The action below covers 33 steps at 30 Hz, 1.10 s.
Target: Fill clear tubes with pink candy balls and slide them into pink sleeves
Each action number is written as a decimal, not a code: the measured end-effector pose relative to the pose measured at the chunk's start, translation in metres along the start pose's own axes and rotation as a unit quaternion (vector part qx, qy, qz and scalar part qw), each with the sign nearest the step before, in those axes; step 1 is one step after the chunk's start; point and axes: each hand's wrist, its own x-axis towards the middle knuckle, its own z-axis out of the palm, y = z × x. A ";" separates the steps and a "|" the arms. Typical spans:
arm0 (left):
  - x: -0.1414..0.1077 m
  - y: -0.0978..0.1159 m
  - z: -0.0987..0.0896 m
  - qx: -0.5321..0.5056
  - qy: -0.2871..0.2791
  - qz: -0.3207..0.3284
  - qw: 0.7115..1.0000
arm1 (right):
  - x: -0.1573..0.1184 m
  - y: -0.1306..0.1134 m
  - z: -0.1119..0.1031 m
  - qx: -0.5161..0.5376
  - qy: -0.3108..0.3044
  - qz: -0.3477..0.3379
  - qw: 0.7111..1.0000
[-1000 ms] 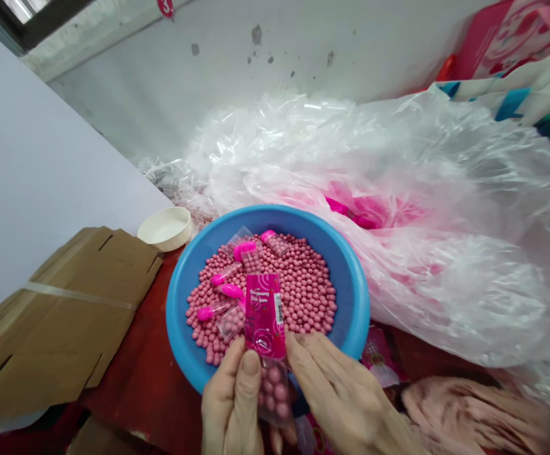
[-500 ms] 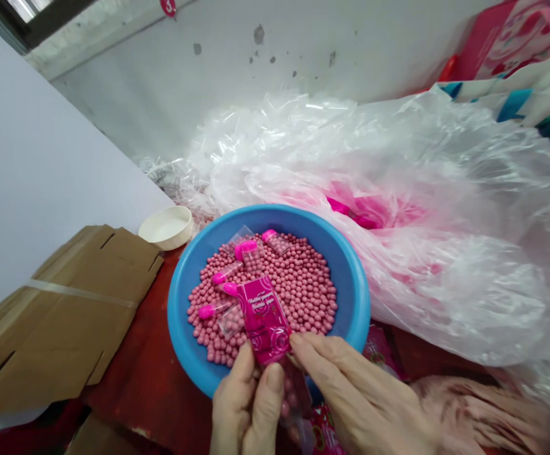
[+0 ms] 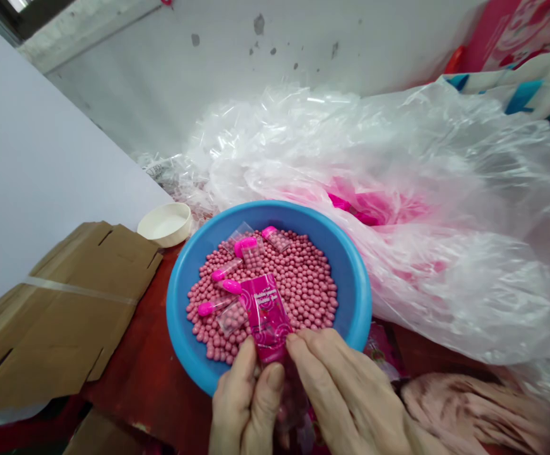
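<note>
A bright pink printed bubble gum packet (image 3: pixel 266 309) is held over the near part of a blue basin (image 3: pixel 350 265). My left hand (image 3: pixel 246 398) pinches its lower end between closed fingers. Against its lower right edge press the fingers of my right hand (image 3: pixel 345 379), held together. Below the packet, partly hidden between the hands, is something clear with pink balls inside. Pink gumballs (image 3: pixel 303 278) fill much of the basin. On them lie several small clear containers with pink caps, one clear container (image 3: pixel 251 251) among them.
Flattened cardboard (image 3: pixel 76 303) lies left on the red table (image 3: pixel 146 366), near a shallow white dish (image 3: pixel 165 224). A large clear plastic bag (image 3: pixel 445 253) with pink items spreads behind and right. Pinkish cloth (image 3: pixel 459 404) lies at the lower right.
The view has shifted slightly. My right fingers have moved a little at the packet's lower edge, and both hands stay on it.
</note>
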 end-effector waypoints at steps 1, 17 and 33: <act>0.000 0.001 0.003 -0.021 -0.008 -0.011 1.000 | 0.000 0.000 0.001 -0.007 -0.003 -0.007 1.000; 0.001 -0.016 0.018 -0.112 0.112 -0.068 0.985 | 0.003 -0.001 0.011 0.053 0.003 -0.009 0.999; 0.013 -0.020 0.018 -0.145 0.120 0.013 0.982 | -0.014 -0.005 0.009 0.320 -0.094 0.240 0.912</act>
